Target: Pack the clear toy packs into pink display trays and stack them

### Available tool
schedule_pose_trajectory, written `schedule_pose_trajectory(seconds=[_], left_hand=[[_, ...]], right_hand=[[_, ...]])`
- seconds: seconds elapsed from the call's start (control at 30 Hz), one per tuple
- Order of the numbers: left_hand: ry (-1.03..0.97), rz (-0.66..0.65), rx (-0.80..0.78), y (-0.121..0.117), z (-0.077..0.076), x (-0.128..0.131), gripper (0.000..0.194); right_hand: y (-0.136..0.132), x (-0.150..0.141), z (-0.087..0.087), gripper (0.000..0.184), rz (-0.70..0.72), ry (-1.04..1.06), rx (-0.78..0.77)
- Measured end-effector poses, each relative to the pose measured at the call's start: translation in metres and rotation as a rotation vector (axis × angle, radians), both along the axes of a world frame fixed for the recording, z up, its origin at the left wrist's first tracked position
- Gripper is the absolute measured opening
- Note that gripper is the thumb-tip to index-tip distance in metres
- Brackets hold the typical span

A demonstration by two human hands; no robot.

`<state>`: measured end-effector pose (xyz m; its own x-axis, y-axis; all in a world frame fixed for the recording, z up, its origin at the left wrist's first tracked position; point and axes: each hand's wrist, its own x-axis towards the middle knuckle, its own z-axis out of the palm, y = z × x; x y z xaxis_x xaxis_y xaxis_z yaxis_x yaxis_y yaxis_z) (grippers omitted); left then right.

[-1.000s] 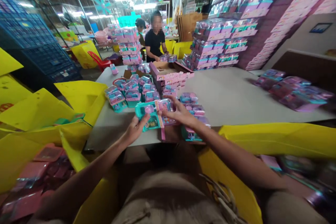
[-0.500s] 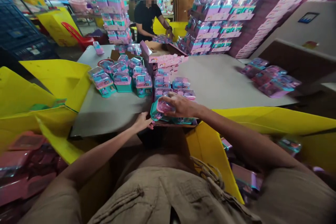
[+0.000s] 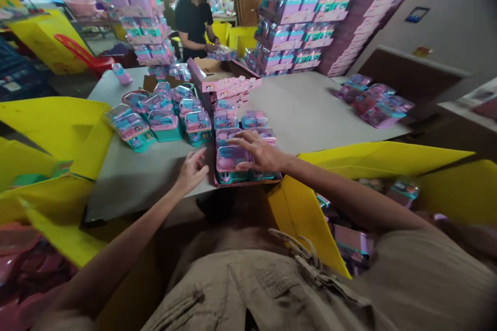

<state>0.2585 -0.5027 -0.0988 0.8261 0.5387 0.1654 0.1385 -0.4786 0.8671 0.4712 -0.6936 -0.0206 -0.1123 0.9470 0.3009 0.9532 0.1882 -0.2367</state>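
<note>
A small teal and pink plastic case with a clear lid sits level in the near left corner of a shallow cardboard tray. My right hand lies over the case's right side and its neighbour, fingers stretched out and apart. Several like cases fill the tray's rows behind. To the left of the tray, my left hand hovers above the table with its fingers apart and nothing in them. Several more teal cases stand grouped on the table beyond it.
A pink box of printed trays stands farther back on the grey table. Tall stacks of packed trays rise behind. Yellow bins flank me on both sides. Across the table, a person in black handles cases.
The case that my right hand held tilted at the tray's near left corner now sits level in it, and the fingers have spread. My left hand has come off the tray's edge.
</note>
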Motion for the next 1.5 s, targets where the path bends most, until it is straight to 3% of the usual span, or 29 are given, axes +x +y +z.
schedule_pose_trajectory(seconds=[0.1,0.2,0.33,0.5,0.67,0.8,0.9,0.97,1.07,1.13,1.23,1.33,1.5], left_hand=[[-0.159,-0.166,0.497,-0.005,0.033,0.014,0.061],[-0.037,-0.401,0.780,-0.018,0.045,0.039,0.080],[0.084,-0.442,0.961,-0.019,0.040,0.059,0.080],[0.065,-0.493,1.052,-0.009,0.037,0.061,0.075],[0.115,-0.484,1.042,-0.020,0.040,0.064,0.076],[-0.084,-0.433,0.949,-0.016,0.042,0.051,0.075],[-0.242,-0.181,0.635,0.001,0.038,0.055,0.076],[-0.219,-0.009,0.327,0.009,0.033,0.069,0.075],[-0.058,0.087,-0.067,0.012,0.022,0.094,0.074],[0.010,0.078,-0.165,0.012,0.014,0.104,0.073],[-0.062,0.072,-0.043,0.024,0.012,0.115,0.078],[-0.105,0.065,0.141,0.048,0.020,0.135,0.085],[0.136,-0.132,0.314,0.066,0.020,0.180,0.080]], right_hand=[[-0.038,0.024,-0.007,0.071,-0.120,-0.023,0.118],[-0.060,0.036,-0.029,0.086,-0.186,-0.223,0.041],[-0.064,0.050,-0.058,0.088,-0.178,-0.337,0.055],[-0.061,0.066,-0.068,0.082,-0.127,-0.246,0.115],[-0.057,0.056,-0.069,0.083,-0.120,-0.152,0.117],[-0.061,0.056,-0.064,0.083,-0.203,0.068,0.271],[-0.055,0.078,-0.058,0.080,-0.461,0.413,0.399],[-0.042,0.093,-0.054,0.087,-0.596,0.649,0.342],[-0.019,0.103,-0.056,0.101,-0.585,0.837,0.186],[-0.009,0.104,-0.060,0.103,-0.508,0.851,0.112],[-0.002,0.114,-0.062,0.104,-0.536,0.795,0.065],[0.011,0.140,-0.057,0.100,-0.581,0.679,0.053],[0.049,0.168,-0.063,0.098,-0.463,0.646,-0.051]])
